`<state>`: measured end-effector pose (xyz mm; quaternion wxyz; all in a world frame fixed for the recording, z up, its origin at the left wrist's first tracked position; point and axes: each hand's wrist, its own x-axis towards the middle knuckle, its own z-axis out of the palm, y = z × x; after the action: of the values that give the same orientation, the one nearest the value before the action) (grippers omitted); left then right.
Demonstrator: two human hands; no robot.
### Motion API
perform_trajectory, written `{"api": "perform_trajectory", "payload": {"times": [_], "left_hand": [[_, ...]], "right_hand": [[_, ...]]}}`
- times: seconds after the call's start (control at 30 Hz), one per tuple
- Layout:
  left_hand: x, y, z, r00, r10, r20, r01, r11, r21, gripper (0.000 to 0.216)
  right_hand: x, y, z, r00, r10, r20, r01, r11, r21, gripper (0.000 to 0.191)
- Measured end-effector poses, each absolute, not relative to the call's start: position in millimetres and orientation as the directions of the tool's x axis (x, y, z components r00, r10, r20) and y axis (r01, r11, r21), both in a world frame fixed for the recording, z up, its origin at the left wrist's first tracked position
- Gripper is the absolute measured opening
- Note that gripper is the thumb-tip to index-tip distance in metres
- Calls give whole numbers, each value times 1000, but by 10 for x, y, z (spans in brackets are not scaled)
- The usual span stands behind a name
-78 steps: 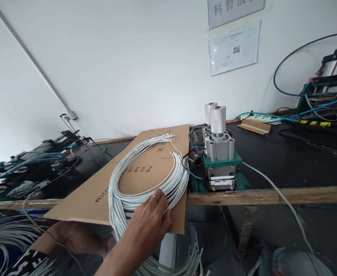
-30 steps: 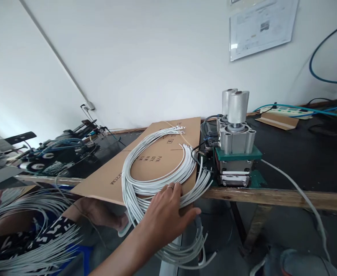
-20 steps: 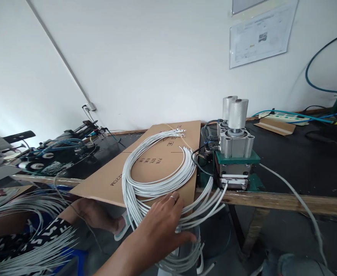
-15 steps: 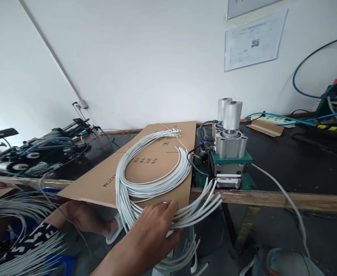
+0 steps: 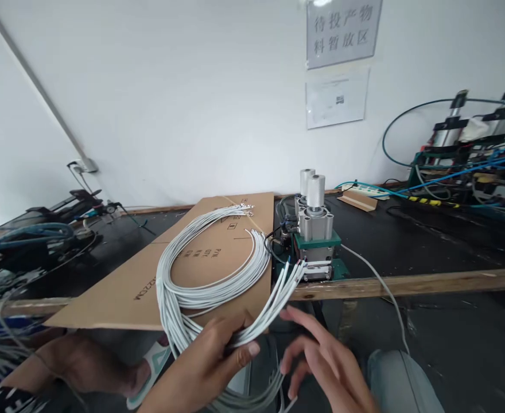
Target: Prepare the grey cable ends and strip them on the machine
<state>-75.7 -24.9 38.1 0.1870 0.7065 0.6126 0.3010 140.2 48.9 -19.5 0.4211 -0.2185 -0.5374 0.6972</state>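
Observation:
My left hand [image 5: 212, 358] is closed round a bundle of white cables [image 5: 266, 314], thumb on the near side. Their loose ends fan up to the right, in front of the small press. Close to those ends is my right hand [image 5: 321, 358], its fingers apart and curved, the index finger by the cables; whether it touches them I cannot tell. A coil of white cables [image 5: 218, 295] lies on the flat cardboard sheet [image 5: 119, 287] and runs down toward my left hand. More grey-white cable [image 5: 252, 398] hangs below the hands.
A small pneumatic press [image 5: 316, 229] with two knurled knobs stands at the table's wooden edge [image 5: 407, 285]. Machines with blue hoses [image 5: 454, 143] are at the right, more equipment [image 5: 32, 241] at the left. Another person's leg [image 5: 84, 364] shows at lower left.
My right hand has come into view beside the cable ends. My left hand has raised the bundle's ends, now pointing more upward. The view has shifted right.

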Motion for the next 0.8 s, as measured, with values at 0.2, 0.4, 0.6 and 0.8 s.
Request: {"api": "perform_trajectory", "payload": {"times": [0.2, 0.4, 0.6, 0.8], "left_hand": [[-716, -248, 380, 81, 991, 107, 755, -131, 643, 45], [-350, -161, 509, -6, 921, 388, 631, -298, 716, 45], [-132, 37, 239, -152, 894, 423, 479, -308, 822, 37], [-93, 50, 212, -140, 972, 190, 47, -185, 982, 33]], "right_hand": [[1079, 565, 183, -548, 786, 285, -455, 5, -890, 47], [1123, 411, 107, -333, 936, 112, -332, -5, -943, 57], [1214, 526, 120, -425, 839, 340, -330, 205, -921, 50], [1254, 606, 29, -505, 772, 386, -266, 286, -921, 35]]}}
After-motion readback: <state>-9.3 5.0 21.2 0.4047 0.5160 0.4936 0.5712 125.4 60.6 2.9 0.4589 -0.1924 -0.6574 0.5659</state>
